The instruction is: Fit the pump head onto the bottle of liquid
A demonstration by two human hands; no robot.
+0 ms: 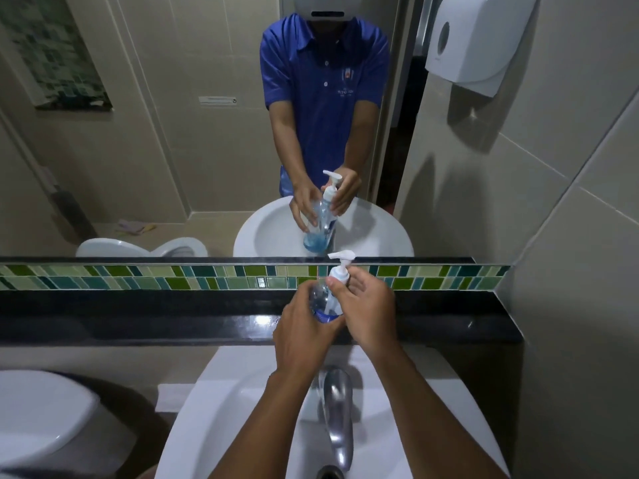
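Two hands are being used on a clear bottle (320,299) of blue liquid, which is being held upright above a black ledge (138,326) behind the sink (214,426). The bottle's body is being wrapped by the left hand (301,335); the white pump head (340,267) at its neck is being gripped by the right hand (366,309).
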